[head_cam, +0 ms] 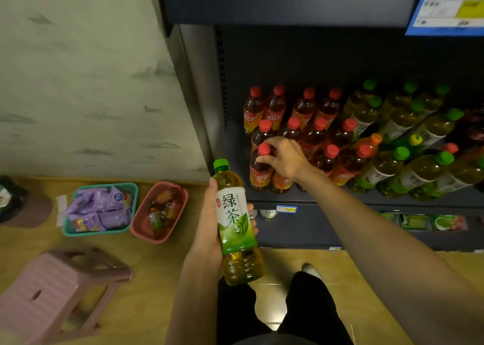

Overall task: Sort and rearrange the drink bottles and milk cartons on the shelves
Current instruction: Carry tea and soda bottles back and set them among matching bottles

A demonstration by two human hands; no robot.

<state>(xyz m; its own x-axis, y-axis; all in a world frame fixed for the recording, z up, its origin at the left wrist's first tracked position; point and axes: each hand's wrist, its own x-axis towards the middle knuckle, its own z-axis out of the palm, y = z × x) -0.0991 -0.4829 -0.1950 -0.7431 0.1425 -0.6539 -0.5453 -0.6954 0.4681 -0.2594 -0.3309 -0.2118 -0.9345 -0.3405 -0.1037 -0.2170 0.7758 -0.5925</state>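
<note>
Under your right hand: red-cap bottle (261, 170), front-left corner of the shelf (282, 198).
Right hand (284, 158): fingers curled round that bottle's neck, thumb below the cap; likely squaring it into its row.
Left hand (209, 229): wrapped round the green tea (238, 229), held upright off the shelf, probably waiting for its own row.
Right of your right hand: red caps grouped, then green caps (400, 153); one orange cap (376, 138) sits between, seemingly misplaced.
Materials: clear ribbed plastic, glossy sleeve labels, amber liquid; dark metal shelf.
Left of your left hand: teal basket (68, 230) and pink basket (136, 225) of packets on the floor, pink stool (49, 289) nearer you.
</note>
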